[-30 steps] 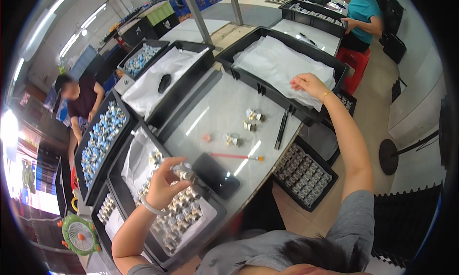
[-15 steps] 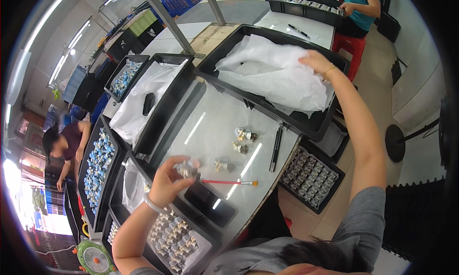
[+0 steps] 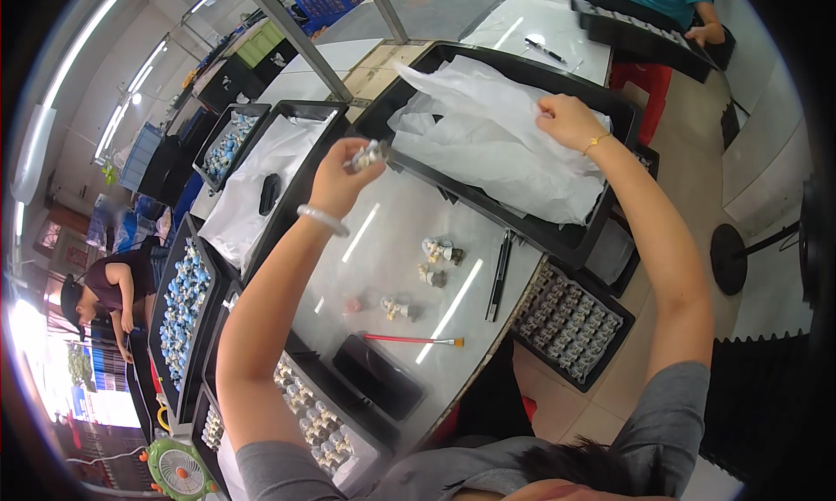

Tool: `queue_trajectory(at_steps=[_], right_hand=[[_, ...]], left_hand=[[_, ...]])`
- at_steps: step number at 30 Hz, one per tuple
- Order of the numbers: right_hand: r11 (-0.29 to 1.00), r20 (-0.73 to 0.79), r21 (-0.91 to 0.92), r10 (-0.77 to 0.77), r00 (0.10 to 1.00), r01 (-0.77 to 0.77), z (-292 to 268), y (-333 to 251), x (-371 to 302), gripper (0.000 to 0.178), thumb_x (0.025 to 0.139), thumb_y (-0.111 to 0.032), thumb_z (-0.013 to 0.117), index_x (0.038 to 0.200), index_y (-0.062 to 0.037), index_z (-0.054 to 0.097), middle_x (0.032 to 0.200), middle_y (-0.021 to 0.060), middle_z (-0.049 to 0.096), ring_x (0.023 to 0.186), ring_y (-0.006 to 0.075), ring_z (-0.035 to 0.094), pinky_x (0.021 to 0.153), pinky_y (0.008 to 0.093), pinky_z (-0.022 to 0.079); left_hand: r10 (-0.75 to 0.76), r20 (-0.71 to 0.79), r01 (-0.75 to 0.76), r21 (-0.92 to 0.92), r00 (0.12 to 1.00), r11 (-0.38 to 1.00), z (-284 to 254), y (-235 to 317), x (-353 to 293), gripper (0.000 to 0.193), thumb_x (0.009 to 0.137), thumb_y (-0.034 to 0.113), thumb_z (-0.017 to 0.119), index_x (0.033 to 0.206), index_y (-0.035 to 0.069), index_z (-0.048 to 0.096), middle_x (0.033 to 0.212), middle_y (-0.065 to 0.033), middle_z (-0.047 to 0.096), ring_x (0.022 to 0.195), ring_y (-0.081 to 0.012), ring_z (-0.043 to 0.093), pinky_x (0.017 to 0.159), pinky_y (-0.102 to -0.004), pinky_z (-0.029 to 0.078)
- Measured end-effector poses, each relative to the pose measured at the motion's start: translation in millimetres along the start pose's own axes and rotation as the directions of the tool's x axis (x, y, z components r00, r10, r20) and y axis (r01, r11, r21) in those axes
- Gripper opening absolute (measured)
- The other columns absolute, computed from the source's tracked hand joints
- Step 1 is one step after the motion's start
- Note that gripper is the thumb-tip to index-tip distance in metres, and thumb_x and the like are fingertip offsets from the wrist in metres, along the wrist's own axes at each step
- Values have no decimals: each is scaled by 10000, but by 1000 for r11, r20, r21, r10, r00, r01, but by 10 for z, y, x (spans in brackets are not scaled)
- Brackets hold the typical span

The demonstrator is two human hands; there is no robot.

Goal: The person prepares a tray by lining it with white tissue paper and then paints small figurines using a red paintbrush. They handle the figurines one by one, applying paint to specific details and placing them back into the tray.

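My left hand (image 3: pixel 338 180) is closed around a small grey-and-cream figurine (image 3: pixel 369 156), held up by the near left corner of a big black tray (image 3: pixel 501 206). My right hand (image 3: pixel 570 124) pinches the thin white paper sheet (image 3: pixel 522 122) lining that tray, fingers closed on its right part. The sheet's left end stands raised and creased. On the white tabletop lie a figurine with a grey-blue top (image 3: pixel 440 251), another cream-and-grey figurine (image 3: pixel 431 275) and a third one (image 3: pixel 398 308). Beside them is a small pinkish piece (image 3: pixel 352 305).
A red-handled brush (image 3: pixel 409 339), a black phone (image 3: pixel 379 376) and a dark pen (image 3: pixel 499 274) lie on the table. Trays of figurines stand at lower left (image 3: pixel 318 431) and below right (image 3: pixel 570 327). Blue figurines (image 3: pixel 185 305) fill a left tray. A co-worker (image 3: pixel 666 4) holds a tray at upper right.
My left hand has carried the figurine up and away to the large tray. The paper's left end has risen, with my right hand still at its right side. The co-worker's tray has shifted right.
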State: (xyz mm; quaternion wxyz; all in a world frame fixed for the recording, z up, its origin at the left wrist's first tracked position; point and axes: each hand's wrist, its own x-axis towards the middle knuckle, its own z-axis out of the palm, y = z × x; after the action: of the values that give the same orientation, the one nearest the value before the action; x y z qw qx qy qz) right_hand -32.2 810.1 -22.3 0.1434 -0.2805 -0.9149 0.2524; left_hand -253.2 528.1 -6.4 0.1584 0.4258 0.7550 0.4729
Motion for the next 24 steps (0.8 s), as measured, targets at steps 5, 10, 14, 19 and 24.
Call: queue_trajectory(at_steps=[5, 10, 14, 19, 24], right_hand=[[868, 257, 15, -484, 837, 497, 348, 48, -114, 144, 620, -187, 600, 626, -48, 566, 1184, 142, 498, 1036, 296, 475, 854, 351, 403], [860, 545, -1, -426, 722, 509, 582, -159, -250, 161, 632, -215, 605, 649, -64, 660, 1227, 143, 486, 1024, 279, 496, 848, 340, 409], [936, 605, 113, -331, 724, 333, 584, -189, -246, 233, 693, -275, 603, 684, -55, 681, 1131, 133, 561, 930, 241, 578, 800, 322, 438], [975, 681, 53, -193, 707, 215, 638, -83, -34, 391, 694, -367, 638, 989, -109, 625, 1288, 167, 417, 1138, 266, 445, 938, 320, 366], [946, 563, -227, -64, 824, 229, 526, 14, 52, 856, 580, -434, 726, 1296, -123, 375, 1345, 162, 323, 1178, 320, 395, 976, 349, 340]], left_hand=[[34, -129, -50, -123, 991, 991, 257, 121, 515, 408, 722, 160, 700, 1054, 18, 510, 902, -76, 584, 824, -132, 558, 706, -240, 448], [255, 40, -257, 55, 966, 965, 717, 238, 923, 514, 702, 224, 724, 1129, 43, 501, 968, -103, 580, 857, -177, 559, 745, -279, 438], [436, 94, -429, 452, 895, 782, 977, 212, 1120, 463, 674, 257, 715, 1060, 73, 538, 941, -84, 562, 842, -236, 547, 777, -346, 397], [622, 68, -607, 321, 780, 727, 1059, 415, 1180, 422, 662, 237, 716, 1022, 101, 544, 905, -75, 560, 828, -255, 530, 779, -354, 379], [-202, 593, -325, 659, 780, 678, 754, -80, 1399, 510, 713, 403, 648, 1067, 51, 540, 1038, -117, 579, 984, -244, 537, 825, -322, 415]])
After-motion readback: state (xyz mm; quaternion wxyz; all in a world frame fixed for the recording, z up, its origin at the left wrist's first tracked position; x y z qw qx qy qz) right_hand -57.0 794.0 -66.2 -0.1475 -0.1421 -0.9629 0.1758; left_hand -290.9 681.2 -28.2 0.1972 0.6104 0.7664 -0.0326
